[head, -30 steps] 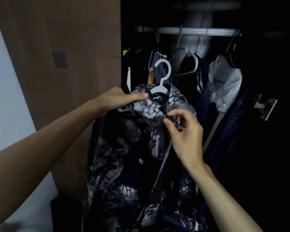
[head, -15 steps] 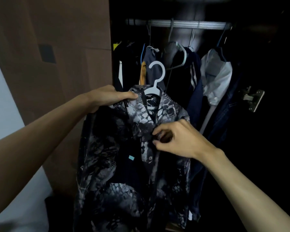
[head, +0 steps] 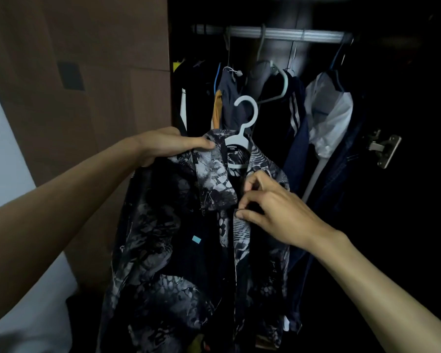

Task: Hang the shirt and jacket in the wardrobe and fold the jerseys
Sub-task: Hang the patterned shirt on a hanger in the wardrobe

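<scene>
- Shirt point(head: 189, 250) hanging on the white hanger point(head: 242, 128): your left hand point(head: 168, 146) is gripping its shoulder closed.
- Right hand point(head: 273, 210) fingers point(head: 242, 214) are pinching the placket; keep squaring it before reaching for the rail point(head: 278, 34).

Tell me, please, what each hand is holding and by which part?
The left hand grips the patterned shirt at its shoulder by the collar; the right hand pinches its front placket.

Shirt point(head: 178, 250) hem below the frame's edge, hanger point(head: 242, 128) shoulders under fabric, wardrobe point(head: 405, 225) depths lost in darkness.
</scene>
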The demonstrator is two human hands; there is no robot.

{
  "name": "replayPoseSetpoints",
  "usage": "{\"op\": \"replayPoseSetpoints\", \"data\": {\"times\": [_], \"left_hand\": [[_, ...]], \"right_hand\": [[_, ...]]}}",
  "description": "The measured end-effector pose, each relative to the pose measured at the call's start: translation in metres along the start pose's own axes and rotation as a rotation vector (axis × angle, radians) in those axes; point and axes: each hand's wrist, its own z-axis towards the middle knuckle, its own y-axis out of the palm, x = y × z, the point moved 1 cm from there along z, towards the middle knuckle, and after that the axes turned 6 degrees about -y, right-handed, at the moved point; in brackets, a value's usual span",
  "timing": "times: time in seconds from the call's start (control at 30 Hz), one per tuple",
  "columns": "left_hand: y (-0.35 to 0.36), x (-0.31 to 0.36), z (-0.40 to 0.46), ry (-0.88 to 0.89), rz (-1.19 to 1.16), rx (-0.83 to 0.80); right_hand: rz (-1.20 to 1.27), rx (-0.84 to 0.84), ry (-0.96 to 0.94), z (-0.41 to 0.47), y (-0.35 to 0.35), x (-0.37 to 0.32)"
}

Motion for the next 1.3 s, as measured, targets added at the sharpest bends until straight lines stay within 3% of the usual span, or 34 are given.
{"op": "replayPoseSetpoints", "data": {"times": [0.13, 0.4, 0.6, 0.73, 0.97, 1.23, 1.3], "left_hand": [[-0.001, 0.000, -0.001, -0.022, 0.001, -0.011], [-0.006, -0.002, -0.006, -0.057, -0.041, -0.045], [-0.014, -0.008, -0.012, -0.076, -0.039, -0.024], [-0.019, -0.012, -0.014, -0.095, -0.038, -0.007], [-0.023, -0.012, -0.019, -0.083, -0.017, -0.004], [-0.026, -0.016, -0.016, -0.088, -0.035, -0.028], [-0.026, -0.017, -0.017, -0.082, -0.032, -0.037]], "right_hand": [[-0.118, 0.008, 0.001, 0.000, 0.014, -0.014], [-0.078, 0.251, 0.039, 0.005, 0.034, -0.017], [0.190, 0.193, -0.003, 0.011, 0.034, -0.004], [0.173, 0.134, -0.026, 0.013, 0.032, 0.001], [0.232, 0.179, -0.050, 0.014, 0.037, -0.004], [0.139, 0.180, -0.121, 0.010, 0.025, -0.016], [0.232, 0.122, -0.110, 0.010, 0.024, -0.015]]}}
